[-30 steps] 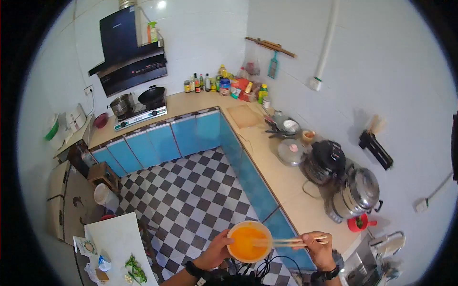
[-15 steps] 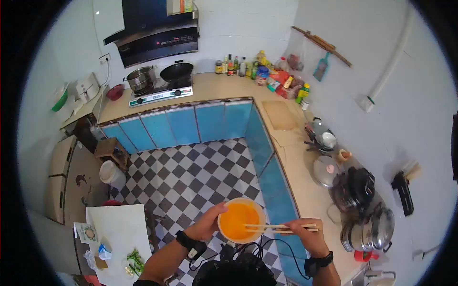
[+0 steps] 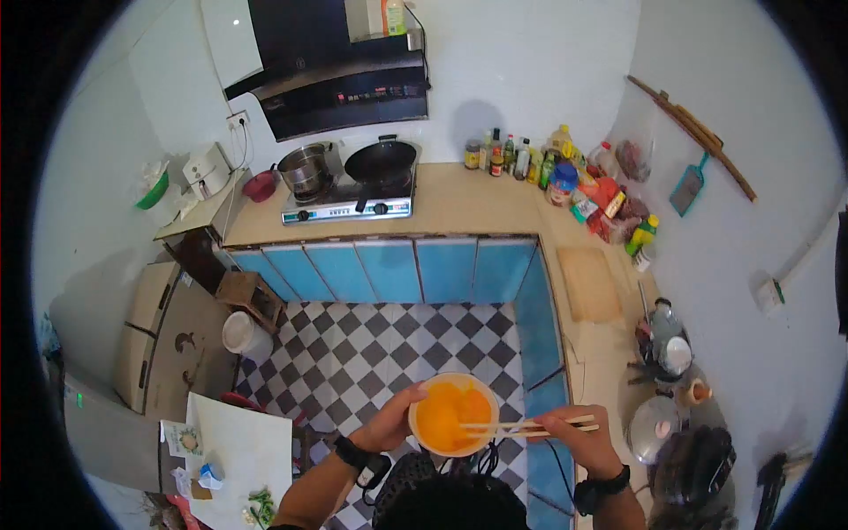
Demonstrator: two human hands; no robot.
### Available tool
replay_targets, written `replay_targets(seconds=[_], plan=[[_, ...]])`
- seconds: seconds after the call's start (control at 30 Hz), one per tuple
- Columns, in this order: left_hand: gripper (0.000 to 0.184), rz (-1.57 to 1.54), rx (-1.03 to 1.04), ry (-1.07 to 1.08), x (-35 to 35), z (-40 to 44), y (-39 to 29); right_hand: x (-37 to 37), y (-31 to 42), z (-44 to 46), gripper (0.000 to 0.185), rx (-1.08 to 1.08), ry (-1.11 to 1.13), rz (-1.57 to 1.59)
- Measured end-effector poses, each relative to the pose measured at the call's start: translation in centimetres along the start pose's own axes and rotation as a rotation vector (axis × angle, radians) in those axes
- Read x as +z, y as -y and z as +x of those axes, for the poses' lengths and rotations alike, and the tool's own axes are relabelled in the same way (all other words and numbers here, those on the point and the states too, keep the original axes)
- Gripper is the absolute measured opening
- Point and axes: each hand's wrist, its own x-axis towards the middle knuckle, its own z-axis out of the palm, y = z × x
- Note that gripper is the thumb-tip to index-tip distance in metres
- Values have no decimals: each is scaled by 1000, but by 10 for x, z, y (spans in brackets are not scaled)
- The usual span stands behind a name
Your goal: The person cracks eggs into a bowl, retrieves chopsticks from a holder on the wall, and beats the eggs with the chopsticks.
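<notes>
A bowl (image 3: 452, 454) of orange liquid (image 3: 437, 411) is held above a checkered floor (image 3: 380, 344), in the gap between a table (image 3: 234, 433) and the counter (image 3: 477, 199). The person's left hand (image 3: 389, 424) grips it at the left side, thumb at the rim; the fingers beneath are hidden. The right hand (image 3: 590, 439) is closed around a pair of chopsticks (image 3: 505, 426), their tips in the liquid, their back ends jutting past the fingers. A dark shape (image 3: 459, 505) at the bottom edge blocks the view just below the bowl, with cables (image 3: 488, 459) beside it.

On the table lie greens (image 3: 261, 507) and a blue-and-white pack (image 3: 209, 477). Across the room, a pot (image 3: 306, 170) and a black wok (image 3: 380, 163) sit side by side on the stove (image 3: 340, 212), below the hood (image 3: 344, 99). Bottles (image 3: 509, 159) crowd the corner, near a board (image 3: 589, 283) on the counter's right run. Nearer the right hand stand a lid (image 3: 654, 430) and a black cooker (image 3: 698, 468). A bucket (image 3: 247, 337) stands by the fridge (image 3: 168, 344), next to a stool (image 3: 250, 296).
</notes>
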Motion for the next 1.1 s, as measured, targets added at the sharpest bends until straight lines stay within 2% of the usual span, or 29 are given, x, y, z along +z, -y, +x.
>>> replay_targets(seconds=[0.03,0.07,0.13,0.2,0.27,0.3,0.4,0.47,0.53,0.57,0.6,0.67,0.7,0.77,0.8,0.87,0.9,0.93,1.0,1.03,1.1], plan=[[64,-31,33,-18,-3,13,-7,-1,1,16,18,-50,-71,163],[63,-61,60,-34,-6,25,-15,-6,5,33,18,-59,-69,164],[61,-70,90,-60,-12,49,-29,-13,15,60,19,0,-111,34],[59,-77,113,-76,-13,77,-45,-24,10,84,20,-1,-121,66],[58,-216,213,-81,-8,108,-62,-27,16,105,21,-176,-355,-10],[60,-244,193,-86,-8,121,-73,-25,23,117,21,-181,-386,-144],[57,-236,213,-60,-15,172,-91,-31,19,145,21,-195,-403,-143],[56,-226,192,-38,-24,208,-109,-32,24,172,19,-178,-556,-127],[54,-220,158,-2,-31,243,-126,-35,33,194,17,-147,-409,-313],[54,-201,152,25,-35,260,-136,-28,41,204,16,-113,-472,-195],[54,-185,148,47,-38,277,-146,-29,40,216,16,-108,-505,-209],[52,-161,87,84,-42,306,-165,-31,28,236,16,-213,-763,-61],[50,-128,49,98,-44,321,-174,-31,29,242,16,-214,-800,-65],[49,-73,-7,150,-46,353,-192,-30,32,250,16,-279,-752,144],[49,-26,-37,174,-45,368,-200,-32,33,253,16,-276,-790,147],[49,10,-136,221,-35,394,-221,-46,39,259,24,-145,-844,98],[51,41,-203,248,-28,408,-230,-52,51,259,25,-33,-788,-39],[51,50,-219,263,-24,425,-235,-57,52,262,25,-33,-810,-33],[54,121,-286,383,-15,458,-234,-66,48,266,24,-157,-1072,139],[55,148,-313,425,-10,473,-233,-78,44,262,25,-149,-982,25],[58,238,-463,491,7,503,-231,-92,30,252,24,-211,-985,125]])
